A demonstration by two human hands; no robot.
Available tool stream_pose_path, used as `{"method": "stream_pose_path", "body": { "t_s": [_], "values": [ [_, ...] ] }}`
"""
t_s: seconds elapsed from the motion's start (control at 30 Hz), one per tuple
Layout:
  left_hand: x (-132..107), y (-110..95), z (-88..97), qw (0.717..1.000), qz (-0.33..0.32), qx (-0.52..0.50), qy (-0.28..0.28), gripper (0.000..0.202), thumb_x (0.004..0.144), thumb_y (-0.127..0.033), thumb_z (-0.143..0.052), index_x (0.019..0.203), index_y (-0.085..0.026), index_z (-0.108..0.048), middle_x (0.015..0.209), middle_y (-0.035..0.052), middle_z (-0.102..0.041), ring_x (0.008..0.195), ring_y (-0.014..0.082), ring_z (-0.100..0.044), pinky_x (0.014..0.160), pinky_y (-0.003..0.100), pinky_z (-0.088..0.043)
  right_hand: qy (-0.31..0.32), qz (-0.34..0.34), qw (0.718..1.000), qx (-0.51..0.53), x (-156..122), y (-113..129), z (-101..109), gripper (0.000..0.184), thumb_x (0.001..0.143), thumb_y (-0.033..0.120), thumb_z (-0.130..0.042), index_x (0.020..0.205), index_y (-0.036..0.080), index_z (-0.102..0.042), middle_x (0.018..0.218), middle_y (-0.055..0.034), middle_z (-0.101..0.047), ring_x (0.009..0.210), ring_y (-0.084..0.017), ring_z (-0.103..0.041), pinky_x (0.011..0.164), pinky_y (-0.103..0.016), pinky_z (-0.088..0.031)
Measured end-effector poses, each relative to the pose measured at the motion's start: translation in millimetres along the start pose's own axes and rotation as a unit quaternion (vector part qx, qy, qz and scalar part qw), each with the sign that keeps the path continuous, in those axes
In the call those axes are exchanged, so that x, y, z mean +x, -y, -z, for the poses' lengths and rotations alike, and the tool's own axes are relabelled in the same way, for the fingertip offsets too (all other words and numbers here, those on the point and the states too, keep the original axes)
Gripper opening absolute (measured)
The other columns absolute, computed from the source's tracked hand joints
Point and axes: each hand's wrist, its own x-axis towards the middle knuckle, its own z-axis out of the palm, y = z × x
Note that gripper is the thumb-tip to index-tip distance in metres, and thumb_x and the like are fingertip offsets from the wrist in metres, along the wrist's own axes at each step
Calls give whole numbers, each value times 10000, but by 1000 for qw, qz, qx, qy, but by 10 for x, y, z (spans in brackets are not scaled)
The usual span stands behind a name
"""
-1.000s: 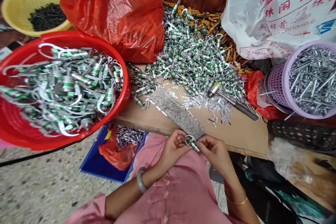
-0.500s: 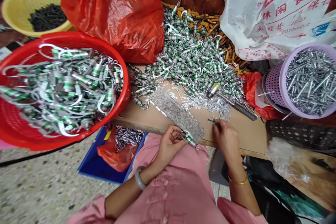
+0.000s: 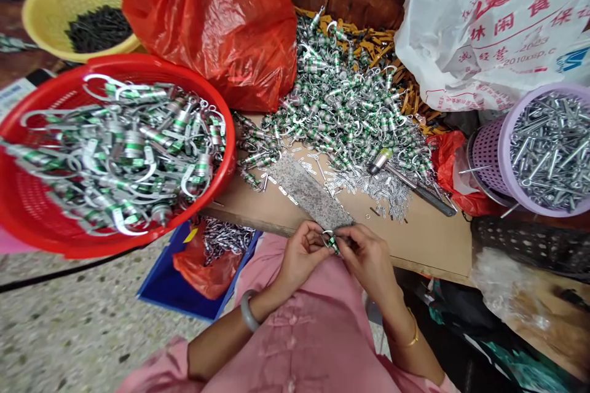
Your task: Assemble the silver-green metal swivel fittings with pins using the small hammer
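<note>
A small silver-and-green metal fitting (image 3: 331,242) with a curved arm is between my two hands, just off the near edge of the work board. My left hand (image 3: 304,255) is closed, its thumb and fingers pinching the fitting from the left. From the right, my right hand (image 3: 369,252) closes thumb and fingertips on the same piece; any small pin in them is hidden. Directly beyond the hands lies a flat grey metal plate (image 3: 313,192). Further back is a big heap of similar fittings (image 3: 341,104).
A red basket (image 3: 227,175) of fittings stands left, with a yellow basket (image 3: 34,15) behind it. A hammer (image 3: 415,183) lies by loose small metal links (image 3: 389,193) on the board (image 3: 428,239). At right is a purple basket (image 3: 491,146) of eye pins. A blue tray (image 3: 159,273) sits below.
My right hand has moved left from the board, where it pinched a thin dark piece, to the fitting in my left hand. The fitting has stayed in the left hand.
</note>
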Motion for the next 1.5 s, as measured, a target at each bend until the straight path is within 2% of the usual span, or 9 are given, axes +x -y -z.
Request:
{"method": "stream_pose_path", "body": {
  "t_s": [0.2, 0.4, 0.6, 0.83, 0.97, 1.1, 1.23, 1.4, 1.5],
  "values": [
    [10, -5, 5, 1000, 0, -4, -10, 409, 627, -191, -898, 873, -191, -571, 755, -17, -737, 701, 123, -679, 649, 199, -514, -32, -11, 999, -38, -9, -107, -11, 91, 941, 264, -604, 949, 230, -688, 858, -14, -715, 719, -161, -647, 681, -279, -481],
    [55, -41, 70, 1000, 1, -1, -17, 442, 594, -185, -911, 872, -196, -568, 766, -18, -741, 695, 123, -670, 651, 208, -514, -260, -3, 937, -231, 693, -631, 526, 260, 993, 288, -519, 1171, 168, -666, 1147, -169, -622, 1072, -275, -515, 916, -438, -427],
    [67, -34, 81, 1000, -9, 5, -13, 407, 607, -151, -891, 860, -194, -576, 760, -22, -739, 685, 122, -671, 648, 209, -511, -201, 28, 942, -269, 1193, -868, 797, 135, 961, 237, -565, 972, 177, -685, 1027, -136, -634, 1004, -276, -485, 899, -446, -393],
    [69, -18, 73, 1000, -9, -8, -8, 402, 611, -153, -891, 863, -193, -581, 757, -21, -738, 671, 118, -659, 650, 213, -517, -66, 133, 971, -186, 338, -463, 648, 232, 1038, 263, -464, 1182, 239, -644, 953, -47, -657, 859, -193, -617, 766, -320, -484],
    [75, -13, 73, 1000, -12, -3, -9, 403, 614, -167, -894, 869, -191, -583, 758, -17, -733, 674, 120, -654, 644, 211, -510, -138, 191, 957, -168, -194, -340, 340, 392, 992, 160, -501, 1342, 300, -608, 1077, -78, -669, 939, -222, -623, 779, -358, -472],
    [70, -14, 63, 1000, -15, 0, -11, 422, 610, -201, -905, 868, -193, -571, 722, -21, -722, 643, 119, -641, 619, 206, -498, -149, 184, 950, -203, -326, -368, 150, 430, 980, 137, -492, 1357, 303, -615, 1010, -67, -683, 887, -209, -619, 734, -341, -441],
    [20, -31, 45, 998, -52, 28, -19, 419, 649, -207, -882, 953, -204, -594, 762, -18, -721, 700, 138, -671, 666, 226, -526, -256, 92, 952, -141, 31, -532, 408, 304, 1005, 219, -478, 1217, 253, -693, 996, -88, -666, 888, -220, -612, 767, -348, -463],
    [-16, -109, 50, 960, -181, 214, 18, 174, 804, -187, -759, 972, -228, -755, 858, 26, -718, 775, 163, -666, 668, 237, -528, -188, 35, 967, -166, 731, -838, 802, 334, 997, 308, -467, 1195, 195, -712, 960, -96, -702, 874, -242, -628, 818, -376, -494],
    [10, -166, 88, 927, -254, 275, 22, 120, 817, -195, -762, 911, -250, -812, 879, 43, -692, 831, 183, -662, 702, 257, -540, -222, 60, 953, -196, 795, -901, 784, 305, 999, 296, -471, 1148, 195, -718, 1061, -112, -690, 995, -252, -610, 890, -393, -482]
  ]
}}
